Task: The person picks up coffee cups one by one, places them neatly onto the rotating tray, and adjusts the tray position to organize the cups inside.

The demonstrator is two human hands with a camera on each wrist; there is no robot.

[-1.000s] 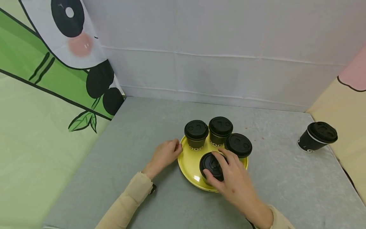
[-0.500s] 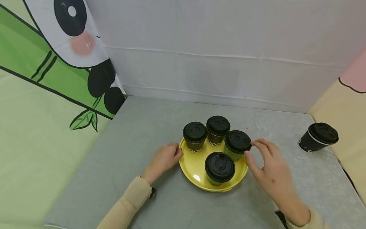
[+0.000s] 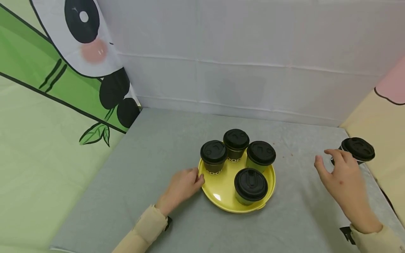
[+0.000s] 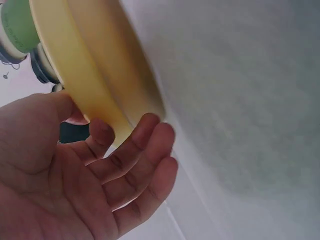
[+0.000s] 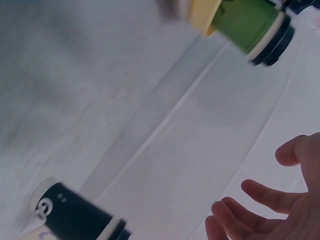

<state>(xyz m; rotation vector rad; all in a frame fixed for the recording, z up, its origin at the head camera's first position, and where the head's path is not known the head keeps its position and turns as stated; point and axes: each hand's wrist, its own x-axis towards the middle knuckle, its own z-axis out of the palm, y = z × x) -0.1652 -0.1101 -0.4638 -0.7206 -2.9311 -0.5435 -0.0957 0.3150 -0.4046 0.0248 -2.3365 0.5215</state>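
Observation:
My left hand (image 3: 181, 188) pinches the left rim of a round yellow plate (image 3: 221, 195). In the left wrist view the thumb lies on the plate's upper side, with curled fingers (image 4: 145, 170) at its edge and underside. Several paper cups with black lids stand upright on the plate; the nearest cup (image 3: 251, 184) is green below its lid. My right hand (image 3: 346, 181) is held over the table's right side, thumb and fingers spread, nothing in its grasp. It overlaps a lone black cup (image 3: 357, 148) in the head view; the right wrist view shows that cup (image 5: 75, 212) apart from the fingers.
A grey cloth covers the table (image 3: 167, 140). A pale wall sheet (image 3: 237, 84) rises behind it, and a printed green panel (image 3: 47, 140) stands at the left. The lone cup is close to the table's right edge.
My right hand has left the near cup and moved right to the lone cup. The plate and its cups have turned counterclockwise, while my left hand stays at the rim.

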